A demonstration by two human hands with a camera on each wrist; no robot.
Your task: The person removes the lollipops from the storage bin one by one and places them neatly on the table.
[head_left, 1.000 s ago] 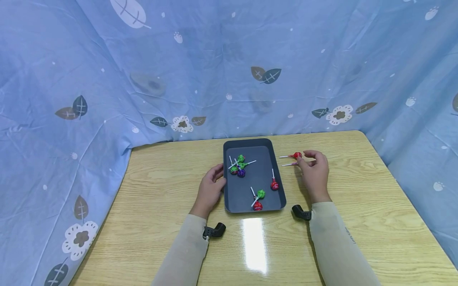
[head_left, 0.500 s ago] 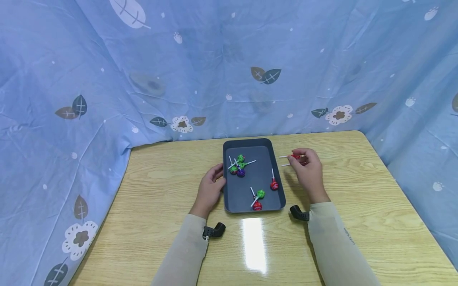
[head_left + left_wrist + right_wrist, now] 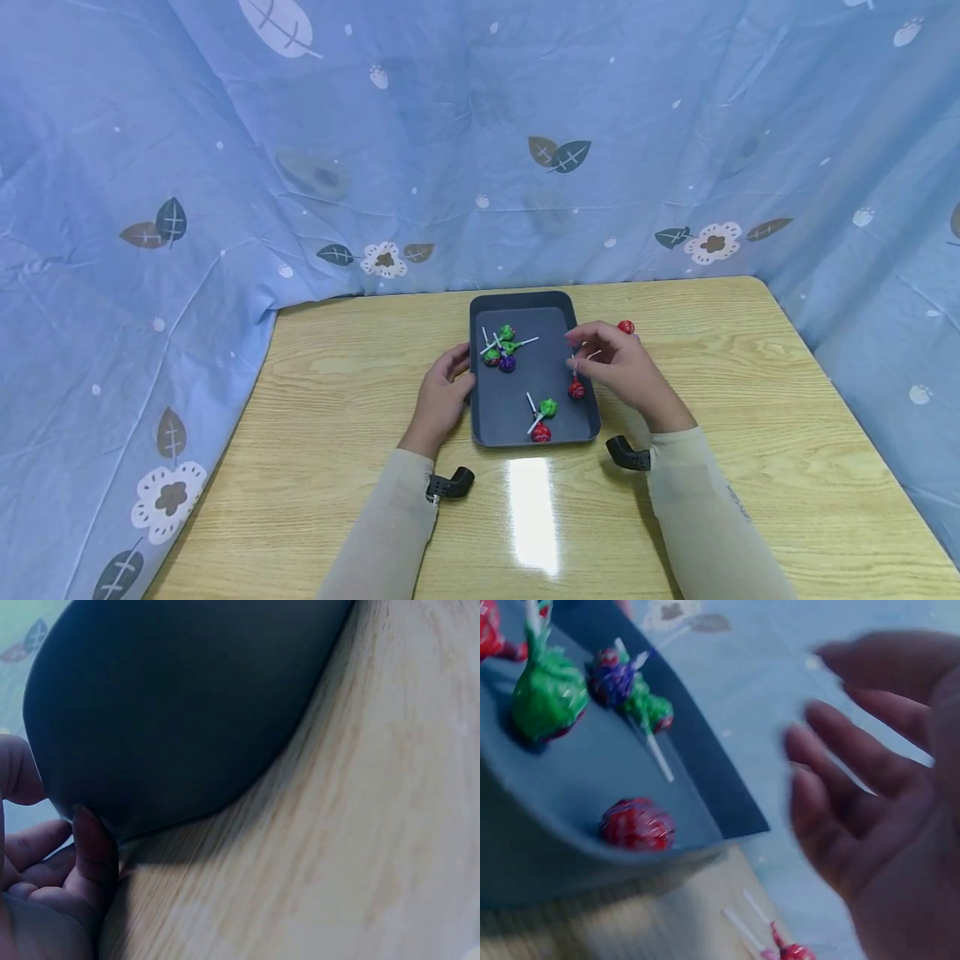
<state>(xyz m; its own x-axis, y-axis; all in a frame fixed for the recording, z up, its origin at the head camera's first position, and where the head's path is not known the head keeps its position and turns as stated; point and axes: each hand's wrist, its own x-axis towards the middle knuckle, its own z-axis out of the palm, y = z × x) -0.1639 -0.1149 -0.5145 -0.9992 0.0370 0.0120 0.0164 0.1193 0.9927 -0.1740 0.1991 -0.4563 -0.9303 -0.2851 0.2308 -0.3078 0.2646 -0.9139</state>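
My left hand (image 3: 443,392) holds the left side of a dark grey tray (image 3: 536,446); the left wrist view shows the thumb (image 3: 96,851) against its outer wall. Over the tray's right rim hovers my right hand (image 3: 615,367), its thumb and fingers apart with nothing between them. Near it in the tray lies a red lollipop (image 3: 576,389). Green lollipops (image 3: 507,332) and a purple one (image 3: 507,363) cluster at the upper left. Toward the front lie another green lollipop (image 3: 548,407) and a red one (image 3: 541,432).
Right of the tray, a red-wrapped lollipop (image 3: 626,327) rests on the wooden table (image 3: 750,400), partly behind my right hand. A pink one (image 3: 769,954) lies beside it in the right wrist view. A blue patterned curtain (image 3: 480,150) hangs behind the table.
My right hand moved left from the two lollipops on the table to the tray's right rim, its fingers spreading apart. The left hand and the tray stayed in place.
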